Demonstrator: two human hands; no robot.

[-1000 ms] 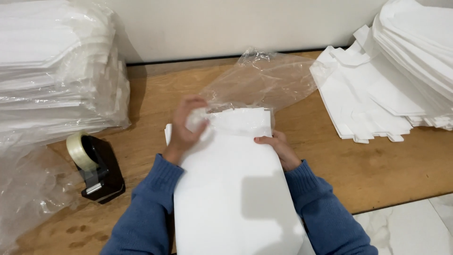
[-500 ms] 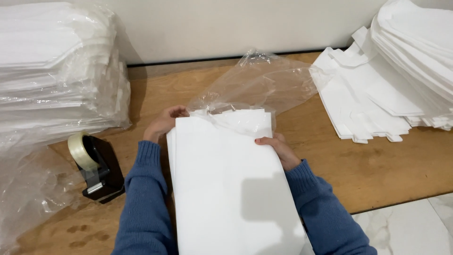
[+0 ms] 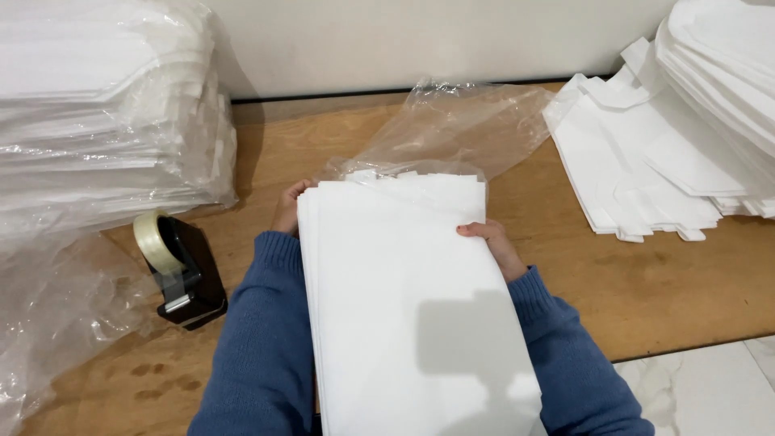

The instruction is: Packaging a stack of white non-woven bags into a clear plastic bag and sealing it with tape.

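while the right hand [image 3: 494, 246] rests on the right edge of a stack of white paper sheets [image 3: 404, 307], its fingers lie close together, curled over the edge and pressing on the top sheet. the left hand [image 3: 288, 207] is at the left edge of the same stack. most of it hides behind the paper, so i cannot tell how its fingers sit, but it looks like it grips the side. both arms wear blue sleeves [image 3: 262, 339].

the stack lies in the middle of the wooden table [image 3: 646, 274], right in front of the person. its far end pokes into the mouth of a clear plastic bag [image 3: 460, 125], which lies crumpled just behind it.

to the left of the left arm stands a black tape holder [image 3: 190, 274] with a roll of clear tape [image 3: 153, 240] on it. past that, at the far left, sits a tall pile of white sheets wrapped in plastic [image 3: 97, 113], and loose clear plastic [image 3: 56, 323] lies below it.

on the right, well apart from the hands, lies a loose heap of white paper pieces [image 3: 646, 169] with a higher heap behind it.
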